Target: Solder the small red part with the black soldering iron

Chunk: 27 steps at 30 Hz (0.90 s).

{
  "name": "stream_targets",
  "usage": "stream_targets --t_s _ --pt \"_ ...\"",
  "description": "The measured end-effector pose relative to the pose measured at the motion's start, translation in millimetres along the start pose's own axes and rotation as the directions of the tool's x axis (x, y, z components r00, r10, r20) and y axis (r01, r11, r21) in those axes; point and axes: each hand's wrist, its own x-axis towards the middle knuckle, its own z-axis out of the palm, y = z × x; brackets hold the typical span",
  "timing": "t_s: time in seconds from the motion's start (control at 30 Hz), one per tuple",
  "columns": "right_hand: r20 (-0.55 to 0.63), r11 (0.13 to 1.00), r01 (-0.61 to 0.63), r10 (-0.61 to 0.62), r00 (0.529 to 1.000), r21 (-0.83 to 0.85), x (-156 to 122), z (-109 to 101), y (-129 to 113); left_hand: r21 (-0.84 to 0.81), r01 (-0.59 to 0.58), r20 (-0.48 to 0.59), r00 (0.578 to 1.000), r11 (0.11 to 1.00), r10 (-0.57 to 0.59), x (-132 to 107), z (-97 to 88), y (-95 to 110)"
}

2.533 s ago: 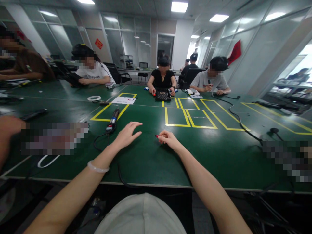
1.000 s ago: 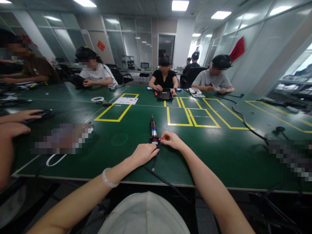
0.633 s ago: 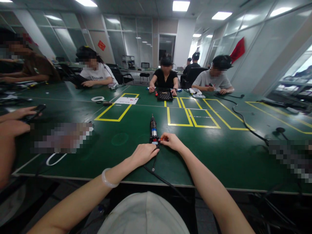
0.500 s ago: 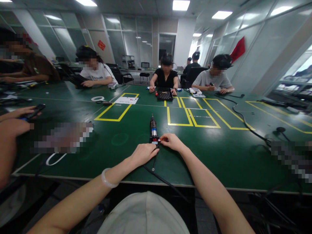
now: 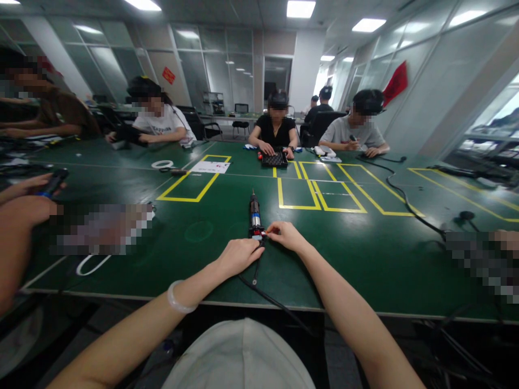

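Observation:
An electric screwdriver lies on the green table with its thin bit pointing away from me. Its housing looks opened, since a silver motor with a blue band shows. My left hand is closed at the rear end of the screwdriver, where a black cable leaves toward me; its fingertips are partly hidden. From the right, my right hand pinches at a small red-and-white part beside the rear end. That part is too small to make out exactly.
Yellow tape outlines mark the table beyond the screwdriver. A paper sheet and a white ring-shaped roll lie further left. A co-worker's hands hold a dark tool at left. Across the table, another person reaches into a black tray.
My hands stay almost in place, with only slight movement of the right fingers. The person opposite has lowered a hand into the black tray. A hand appears at the right edge.

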Motion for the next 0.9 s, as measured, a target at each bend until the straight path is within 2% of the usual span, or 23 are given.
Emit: stream_targets --t_s 0.13,0.23,0.33,0.4,0.47,0.6,0.77,0.9 --pt "0.021 1.0 0.005 -0.005 1.0 0.017 -0.5 -0.7 -2.0 -0.11 0.042 -0.05 0.998 0.993 -0.048 -2.8 0.4 -0.7" --pt "0.02 1.0 0.026 -0.026 0.999 -0.009 -0.8 -0.8 -4.7 -0.219 0.102 -0.181 0.973 0.97 -0.144 -1.0 -2.5 -3.3" --pt "0.019 0.998 0.054 -0.053 0.998 -0.034 -0.9 -0.3 -6.6 -0.302 0.065 -0.307 0.938 0.951 -0.161 9.3 -2.1 -11.7" --pt "0.02 0.998 0.06 -0.06 0.998 -0.036 -0.9 0.1 -6.7 -0.326 0.009 -0.29 0.951 0.945 -0.109 20.0 3.2 -19.5" --pt "0.022 0.998 0.064 -0.063 0.998 -0.025 -0.9 0.5 -5.5 -0.312 -0.019 -0.223 0.973 0.95 -0.053 31.1 11.2 -26.3" --pt "0.031 0.998 0.062 -0.063 0.998 0.016 -0.5 1.3 -1.3 -0.212 0.001 -0.155 0.987 0.977 -0.034 45.9 20.6 -29.2" --pt "0.044 0.997 0.055 -0.057 0.997 0.049 0.0 3.1 -0.8 -0.089 0.048 -0.147 0.987 0.995 -0.061 49.9 9.4 -21.7" --pt "0.026 0.996 0.061 -0.063 0.998 0.063 -0.3 3.2 -6.0 -0.022 0.051 -0.155 0.986 0.998 -0.054 48.3 1.0 -23.5"
